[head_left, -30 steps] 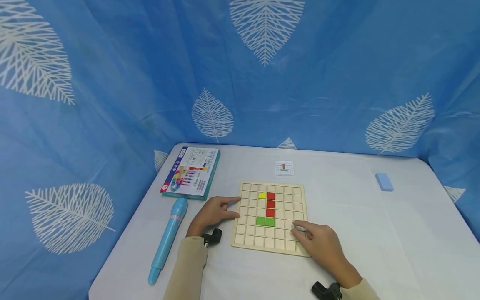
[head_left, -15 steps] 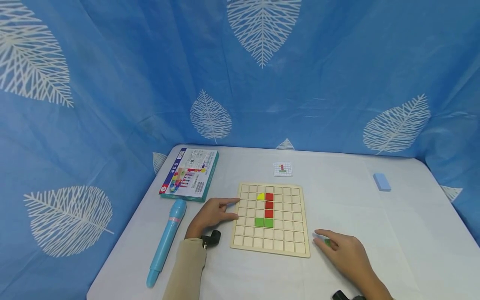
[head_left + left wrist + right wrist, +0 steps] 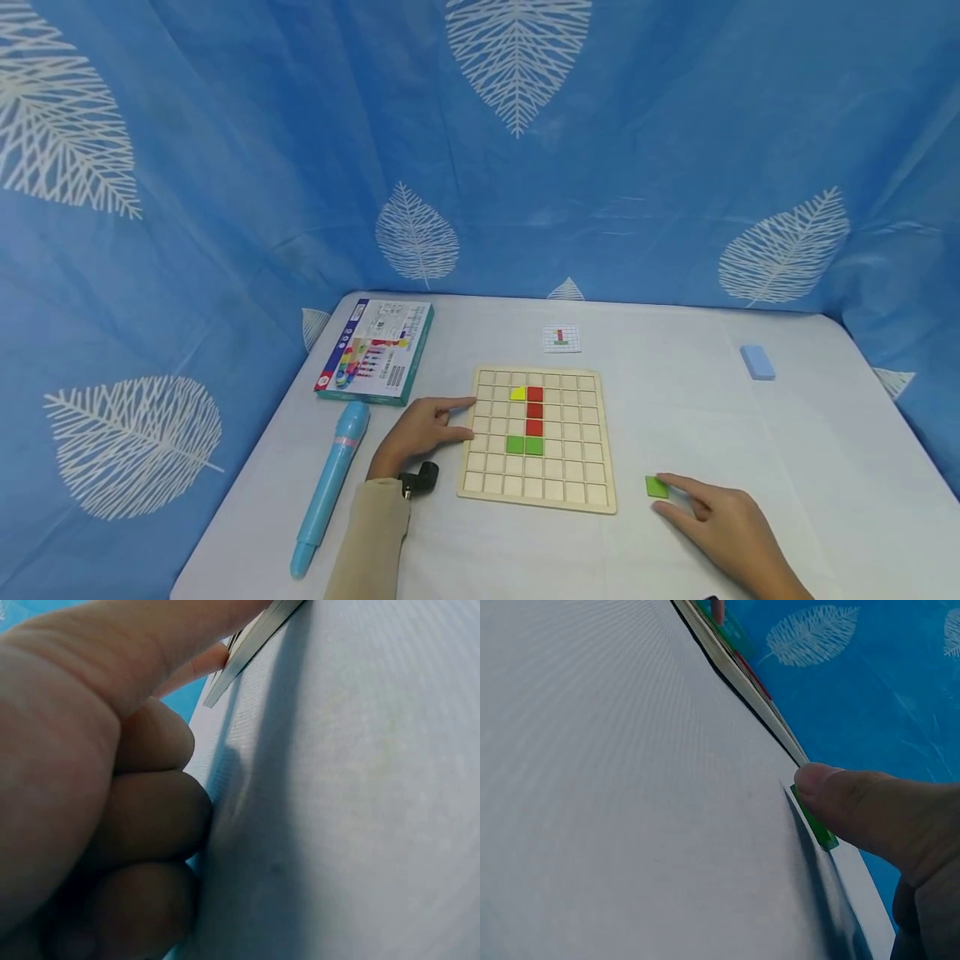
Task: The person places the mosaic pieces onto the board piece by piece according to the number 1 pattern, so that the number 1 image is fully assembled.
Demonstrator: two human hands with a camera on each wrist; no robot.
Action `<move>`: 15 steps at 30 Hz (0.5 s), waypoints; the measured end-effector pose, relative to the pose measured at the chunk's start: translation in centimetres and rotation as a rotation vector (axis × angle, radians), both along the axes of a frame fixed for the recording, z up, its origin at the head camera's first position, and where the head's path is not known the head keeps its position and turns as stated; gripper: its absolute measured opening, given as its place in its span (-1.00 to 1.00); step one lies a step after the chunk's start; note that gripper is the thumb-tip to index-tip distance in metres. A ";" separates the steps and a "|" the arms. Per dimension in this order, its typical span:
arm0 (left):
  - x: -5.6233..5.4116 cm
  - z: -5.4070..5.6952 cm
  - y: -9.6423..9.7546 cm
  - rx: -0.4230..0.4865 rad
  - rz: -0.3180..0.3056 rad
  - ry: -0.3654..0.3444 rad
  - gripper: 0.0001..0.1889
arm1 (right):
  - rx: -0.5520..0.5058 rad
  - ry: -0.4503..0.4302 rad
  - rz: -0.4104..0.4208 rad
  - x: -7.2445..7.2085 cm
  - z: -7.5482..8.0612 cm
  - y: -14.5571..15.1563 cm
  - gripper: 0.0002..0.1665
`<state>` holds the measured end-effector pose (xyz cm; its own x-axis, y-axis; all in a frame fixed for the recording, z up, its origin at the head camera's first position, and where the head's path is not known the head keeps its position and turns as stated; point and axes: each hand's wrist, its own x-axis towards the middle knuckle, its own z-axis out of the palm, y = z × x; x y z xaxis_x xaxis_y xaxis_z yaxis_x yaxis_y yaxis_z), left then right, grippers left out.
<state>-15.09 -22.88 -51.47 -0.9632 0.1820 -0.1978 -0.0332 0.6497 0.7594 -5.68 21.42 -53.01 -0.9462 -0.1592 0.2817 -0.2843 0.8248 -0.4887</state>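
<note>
A wooden grid board (image 3: 570, 492) lies on the white table with a yellow quarter-round tile (image 3: 518, 394), a column of red tiles (image 3: 534, 411) and two green tiles (image 3: 524, 445) in its cells. At its left edge, the index finger and thumb of my left hand (image 3: 420, 429) reach straight to the rim. That hand's other fingers curl under, as the left wrist view shows. To the board's right is a loose green tile (image 3: 656, 487). My right hand (image 3: 723, 521) has its index fingertip over the tile's far edge and its thumb near the close edge.
Behind the board lies a small pattern card (image 3: 562, 338). A flat printed box (image 3: 375, 350) and a light-blue marker-shaped tube (image 3: 330, 487) are at the left. A pale blue block (image 3: 757, 362) sits at the back right. Blue leaf-print cloth (image 3: 637, 167) hangs behind the table.
My right hand has moved from the board's right side out to the right, to the loose green tile, which now shows between its fingertips. My left hand keeps its place at the board's edge.
</note>
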 end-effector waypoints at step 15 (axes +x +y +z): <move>-0.1 -0.1 -0.1 0.013 0.007 -0.014 -0.38 | 0.030 -0.012 -0.004 -0.3 -0.2 0.3 -0.50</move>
<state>-15.18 -22.98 -51.53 -0.9617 0.1778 -0.2085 -0.0483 0.6391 0.7676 -5.98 21.72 -53.17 -0.9502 -0.1634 0.2654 -0.2751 0.8401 -0.4675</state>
